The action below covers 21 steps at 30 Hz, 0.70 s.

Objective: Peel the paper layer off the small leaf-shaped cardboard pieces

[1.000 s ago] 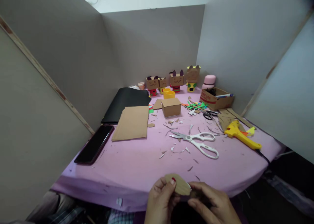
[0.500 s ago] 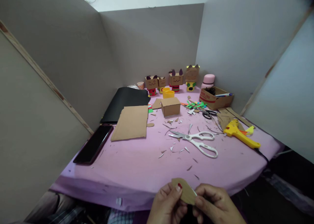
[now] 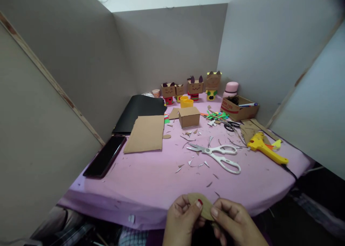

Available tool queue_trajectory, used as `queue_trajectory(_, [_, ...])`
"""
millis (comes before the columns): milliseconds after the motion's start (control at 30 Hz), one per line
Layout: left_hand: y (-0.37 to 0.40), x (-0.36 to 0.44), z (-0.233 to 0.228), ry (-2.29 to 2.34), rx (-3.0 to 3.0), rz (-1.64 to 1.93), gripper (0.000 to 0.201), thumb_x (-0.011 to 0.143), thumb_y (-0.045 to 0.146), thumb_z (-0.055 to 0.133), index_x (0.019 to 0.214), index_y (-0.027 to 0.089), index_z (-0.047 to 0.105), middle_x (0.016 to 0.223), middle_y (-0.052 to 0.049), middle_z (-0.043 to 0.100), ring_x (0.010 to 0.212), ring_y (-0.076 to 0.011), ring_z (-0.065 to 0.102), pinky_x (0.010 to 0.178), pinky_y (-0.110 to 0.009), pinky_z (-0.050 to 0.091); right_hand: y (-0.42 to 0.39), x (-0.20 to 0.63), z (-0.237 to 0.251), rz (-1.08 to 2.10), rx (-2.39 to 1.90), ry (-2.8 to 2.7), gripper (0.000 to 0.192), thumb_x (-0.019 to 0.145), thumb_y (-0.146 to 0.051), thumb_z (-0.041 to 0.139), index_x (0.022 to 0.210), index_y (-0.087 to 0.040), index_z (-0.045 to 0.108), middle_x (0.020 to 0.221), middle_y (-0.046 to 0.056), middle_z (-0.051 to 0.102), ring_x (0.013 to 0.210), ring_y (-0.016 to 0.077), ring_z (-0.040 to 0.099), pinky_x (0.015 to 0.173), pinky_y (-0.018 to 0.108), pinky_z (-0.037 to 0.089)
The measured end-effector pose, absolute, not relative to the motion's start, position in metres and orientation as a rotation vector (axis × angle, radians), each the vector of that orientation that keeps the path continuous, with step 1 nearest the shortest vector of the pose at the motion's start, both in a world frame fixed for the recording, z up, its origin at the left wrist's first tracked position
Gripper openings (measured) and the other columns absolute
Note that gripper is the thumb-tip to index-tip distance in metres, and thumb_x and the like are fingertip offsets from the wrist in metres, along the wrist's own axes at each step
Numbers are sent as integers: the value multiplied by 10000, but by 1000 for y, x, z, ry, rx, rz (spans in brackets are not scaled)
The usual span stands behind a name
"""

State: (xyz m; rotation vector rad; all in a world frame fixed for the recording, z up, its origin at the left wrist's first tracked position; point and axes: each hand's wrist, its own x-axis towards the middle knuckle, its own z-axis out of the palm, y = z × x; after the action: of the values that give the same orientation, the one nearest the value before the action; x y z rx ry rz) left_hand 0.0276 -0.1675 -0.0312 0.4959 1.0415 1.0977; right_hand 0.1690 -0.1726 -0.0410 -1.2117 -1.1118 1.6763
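Note:
At the table's front edge I hold a small rounded cardboard piece (image 3: 206, 207) between both hands. My left hand (image 3: 182, 217) is closed on its left side, the thumb pressed flat on top. My right hand (image 3: 232, 219) pinches the right edge between thumb and fingers. The fingers under the piece are partly hidden. Beyond my hands lie white-handled scissors (image 3: 215, 153), blades partly apart and pointing left. A closed cardboard box (image 3: 189, 119) sits farther back, with a flat cardboard sheet (image 3: 145, 134) to its left.
A yellow glue gun (image 3: 265, 149) with a cord lies at the right. A black phone (image 3: 105, 158) rests at the left, near a black sheet (image 3: 138, 111). Several cardboard figures (image 3: 195, 88) stand at the back. An open carton (image 3: 239, 111) holds pens. Paper scraps litter the cloth.
My right thumb has moved onto the top of the cardboard piece, and the piece is slightly turned. The whole view has shifted a little. Things on the table lie as before.

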Motion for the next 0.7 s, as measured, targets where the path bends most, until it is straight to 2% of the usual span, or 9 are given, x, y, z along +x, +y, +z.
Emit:
queue_trajectory(100, [-167,28,-30,1053,525,1119,383,528,380,840,733,129,635,563,-8,684,474,-81,559,462,-174,383,-170,164,-47,1722,-1181,-990,531,617,-664,671,571,-158,519,390,-61,519,287,21,362,338,143,231])
queue_trajectory(200, [-168,29,-25,987,600,1205,549,582,335,821,1037,182,554,628,0,699,521,-116,593,510,-217,425,-170,162,-48,1775,-1125,-875,492,626,-605,707,574,-152,523,368,-66,516,264,6,337,319,128,203])
queue_trajectory(267, [-170,29,-22,928,657,1255,641,583,262,825,1137,203,508,693,-9,711,596,-137,623,584,-247,457,-170,163,-46,1798,-1091,-811,457,642,-556,725,578,-153,520,350,-78,499,254,-2,316,313,122,187])
queue_trajectory(333, [-172,29,-20,886,700,1273,604,558,190,831,1098,201,561,751,-20,712,652,-144,631,623,-250,460,-170,164,-45,1824,-1057,-767,428,662,-512,731,572,-155,512,338,-88,484,249,-7,296,312,119,186])
queue_trajectory(433, [-174,27,-20,890,737,1242,469,550,153,824,983,185,646,744,-22,706,629,-130,615,583,-230,435,-171,166,-44,1874,-1009,-730,409,676,-478,735,561,-160,505,332,-91,474,246,-7,288,307,118,196])
queue_trajectory(700, [-176,26,-24,926,720,1228,407,566,145,818,940,187,666,713,-13,716,601,-106,605,572,-207,419,-171,166,-45,1900,-1031,-779,459,646,-538,735,547,-174,474,325,-106,445,256,-5,274,318,127,189])
